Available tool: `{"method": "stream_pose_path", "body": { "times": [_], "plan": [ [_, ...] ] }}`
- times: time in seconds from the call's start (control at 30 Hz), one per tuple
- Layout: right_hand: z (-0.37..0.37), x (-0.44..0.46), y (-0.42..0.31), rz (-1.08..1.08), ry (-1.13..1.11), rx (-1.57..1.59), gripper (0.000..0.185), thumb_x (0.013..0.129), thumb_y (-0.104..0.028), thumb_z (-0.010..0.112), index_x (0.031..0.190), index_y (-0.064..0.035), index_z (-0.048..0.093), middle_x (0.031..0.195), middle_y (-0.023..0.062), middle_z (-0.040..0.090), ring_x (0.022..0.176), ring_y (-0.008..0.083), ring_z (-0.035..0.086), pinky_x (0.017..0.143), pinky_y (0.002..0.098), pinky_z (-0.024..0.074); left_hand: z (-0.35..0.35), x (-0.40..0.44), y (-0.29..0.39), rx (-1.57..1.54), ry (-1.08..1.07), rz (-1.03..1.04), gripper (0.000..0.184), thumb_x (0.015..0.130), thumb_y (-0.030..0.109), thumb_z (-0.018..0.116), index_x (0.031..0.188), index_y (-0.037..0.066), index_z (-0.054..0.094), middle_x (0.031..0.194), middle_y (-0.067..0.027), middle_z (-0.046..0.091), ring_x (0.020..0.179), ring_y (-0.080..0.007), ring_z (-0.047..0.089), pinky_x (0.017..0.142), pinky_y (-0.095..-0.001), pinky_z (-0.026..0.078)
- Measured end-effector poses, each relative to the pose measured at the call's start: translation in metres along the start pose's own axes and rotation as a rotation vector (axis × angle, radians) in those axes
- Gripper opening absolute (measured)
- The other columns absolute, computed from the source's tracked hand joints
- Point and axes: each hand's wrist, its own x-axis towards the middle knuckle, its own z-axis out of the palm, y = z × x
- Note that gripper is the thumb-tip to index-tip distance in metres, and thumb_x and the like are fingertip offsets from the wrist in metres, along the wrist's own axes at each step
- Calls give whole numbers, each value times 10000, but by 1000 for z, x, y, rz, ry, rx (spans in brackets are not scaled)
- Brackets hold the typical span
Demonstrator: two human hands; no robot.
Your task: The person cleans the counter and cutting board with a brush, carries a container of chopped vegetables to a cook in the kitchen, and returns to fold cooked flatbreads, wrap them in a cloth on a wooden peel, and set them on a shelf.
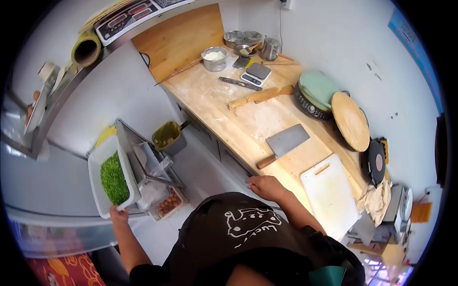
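Observation:
My left hand point(119, 214) grips the near rim of a white tub point(98, 190) that holds chopped greens point(114, 178). Near the front edge of the wooden worktop point(200, 93), my right hand point(267, 187) is curled with its fingers together; whether it holds anything is too small to make out. Beyond it, a cleaver point(288, 140) with a wooden handle lies on the worktop. A white cutting board point(329, 195) lies to the right of the cleaver.
A rolling pin point(260, 96), digital scale point(256, 75) and bowl of white powder point(214, 59) stand farther back. A round appliance point(312, 95) and wooden lid point(350, 121) line the wall. A bin point(169, 138) and a basket of eggs point(168, 205) sit below.

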Motion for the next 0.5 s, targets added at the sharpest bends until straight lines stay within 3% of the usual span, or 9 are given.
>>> {"method": "stream_pose_path", "body": {
  "times": [0.03, 0.07, 0.13, 0.23, 0.3, 0.37, 0.4, 0.43, 0.5],
  "plan": [
    [6, 8, -6, -5, -21, 6, 259, 917, -283, 553, 1091, -111, 637, 942, 175, 683, 895, 370, 645, 790, 460, 506, -11, 9, -5, 5, 53, 99, 164, 756, 132, 524, 911, 90, 492, 916, -57, 582, 779, -249, 600, 528, -316, 486],
    [12, 14, -11, -4, -42, 16, 259, 917, -284, 553, 1090, -112, 638, 947, 172, 684, 903, 368, 645, 794, 459, 506, -38, 39, 0, -60, 50, 64, 198, 761, 134, 526, 956, 98, 518, 969, -58, 600, 803, -226, 609, 530, -303, 472],
    [29, 30, -16, 18, -9, 15, 258, 925, -294, 558, 1091, -115, 640, 971, 146, 691, 900, 355, 646, 786, 445, 515, -81, 94, 17, 423, -137, 374, 284, 794, 178, 534, 1065, 91, 542, 1038, -61, 624, 847, -202, 619, 584, -310, 502],
    [39, 39, -26, 73, 16, 56, 274, 927, -301, 553, 1093, -102, 642, 990, 152, 687, 920, 356, 642, 805, 453, 511, -42, 56, 28, -5, -111, 3, 386, 882, 289, 522, 1195, 64, 540, 1123, -84, 623, 963, -196, 618, 702, -320, 538],
    [55, 40, -26, 117, 10, 104, 273, 927, -305, 553, 1084, -101, 647, 989, 154, 686, 924, 357, 642, 808, 453, 511, -38, 45, 15, 142, -100, 295, 463, 917, 394, 507, 1214, 41, 533, 1132, -96, 619, 993, -204, 608, 745, -322, 535],
    [68, 39, -16, 162, 23, 125, 273, 924, -314, 552, 1067, -103, 651, 975, 158, 686, 917, 357, 644, 803, 457, 510, -11, -9, -13, 88, -108, 194, 549, 935, 493, 494, 1204, 16, 540, 1122, -105, 624, 987, -214, 606, 771, -325, 528],
    [73, 36, -8, 191, 42, 127, 274, 921, -322, 552, 1055, -105, 653, 961, 162, 686, 907, 355, 647, 797, 461, 508, 12, -43, -25, -30, -115, -55, 594, 936, 539, 488, 1185, 4, 552, 1106, -108, 630, 965, -219, 608, 777, -325, 524],
    [74, 27, -2, 223, 58, 131, 274, 917, -329, 552, 1042, -107, 655, 948, 165, 686, 897, 354, 650, 791, 465, 507, -6, -38, -45, 56, -184, -189, 562, 953, 507, 476, 1160, -9, 563, 1084, -104, 632, 957, -216, 607, 772, -334, 518],
    [66, 15, 10, 311, -17, 78, 269, 917, -334, 552, 1018, -107, 654, 925, 168, 685, 882, 353, 653, 779, 468, 509, -24, -22, -69, 675, -421, -398, 452, 978, 404, 467, 1127, -8, 580, 1031, -111, 638, 937, -242, 614, 770, -368, 506]
  ]
}}
